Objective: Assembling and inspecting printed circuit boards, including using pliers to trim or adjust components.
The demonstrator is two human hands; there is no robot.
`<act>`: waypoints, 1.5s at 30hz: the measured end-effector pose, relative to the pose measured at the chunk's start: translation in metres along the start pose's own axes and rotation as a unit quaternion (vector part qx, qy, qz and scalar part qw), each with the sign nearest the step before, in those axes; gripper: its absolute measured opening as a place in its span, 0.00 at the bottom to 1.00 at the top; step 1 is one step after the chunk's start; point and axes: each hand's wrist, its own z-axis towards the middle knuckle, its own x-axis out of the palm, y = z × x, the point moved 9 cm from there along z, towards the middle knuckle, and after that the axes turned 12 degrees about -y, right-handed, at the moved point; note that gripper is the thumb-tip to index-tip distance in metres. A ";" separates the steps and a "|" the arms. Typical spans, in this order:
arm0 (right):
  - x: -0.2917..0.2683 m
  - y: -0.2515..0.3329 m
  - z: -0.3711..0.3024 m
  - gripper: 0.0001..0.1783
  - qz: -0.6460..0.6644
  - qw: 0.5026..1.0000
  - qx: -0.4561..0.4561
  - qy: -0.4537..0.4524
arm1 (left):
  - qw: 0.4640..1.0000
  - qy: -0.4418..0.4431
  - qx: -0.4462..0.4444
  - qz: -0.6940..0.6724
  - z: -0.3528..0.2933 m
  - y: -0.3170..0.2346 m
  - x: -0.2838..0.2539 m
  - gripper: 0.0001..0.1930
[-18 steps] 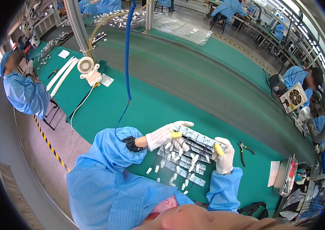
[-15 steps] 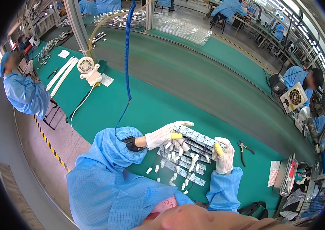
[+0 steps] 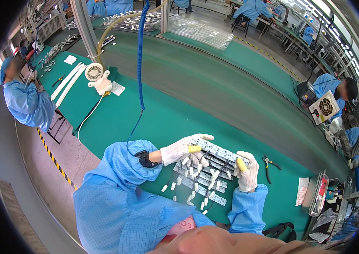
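Note:
Both my hands wear white gloves with yellow covers on the thumbs. My left hand point(image 3: 179, 152) is closed on the left end of a long, narrow circuit board strip point(image 3: 215, 149), and my right hand point(image 3: 248, 172) grips its right end. More of these strips point(image 3: 217, 199) lie in staggered rows beneath and nearer to me. Short dark wires run from them to small white plug connectors point(image 3: 164, 188) scattered on the green mat. My fingers under the held strip are partly hidden. A black wrist strap point(image 3: 145, 159) on my left wrist joins a blue coiled cord point(image 3: 141, 63).
Pliers point(image 3: 267, 168) lie just right of my right hand. Farther right are a printed sheet point(image 3: 302, 191) and a metal tray point(image 3: 315, 199) of items. A small white fan point(image 3: 99, 80) and long white strips point(image 3: 69, 84) sit at the far left. A dark conveyor belt point(image 3: 213, 95) runs behind the mat.
My hands and the held circuit board strip have hardly moved. At the far left, a person in blue has shifted their hands slightly.

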 end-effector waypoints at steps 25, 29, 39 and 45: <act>-0.001 0.030 -0.006 0.14 -0.033 0.995 -0.076 -0.063 | 0.893 -0.086 0.291 0.333 -0.006 -0.049 0.002 0.24; -0.001 0.068 -0.024 0.16 -0.003 0.992 -0.093 -0.081 | 0.933 -0.109 0.306 0.156 -0.028 -0.070 0.016 0.32; -0.023 0.060 -0.060 0.21 0.038 0.997 -0.015 -0.060 | 0.885 -0.172 0.280 0.330 -0.077 -0.063 0.025 0.22; -0.028 0.064 -0.072 0.24 0.020 0.995 -0.062 -0.072 | 0.912 -0.171 0.292 0.231 -0.087 -0.056 0.029 0.24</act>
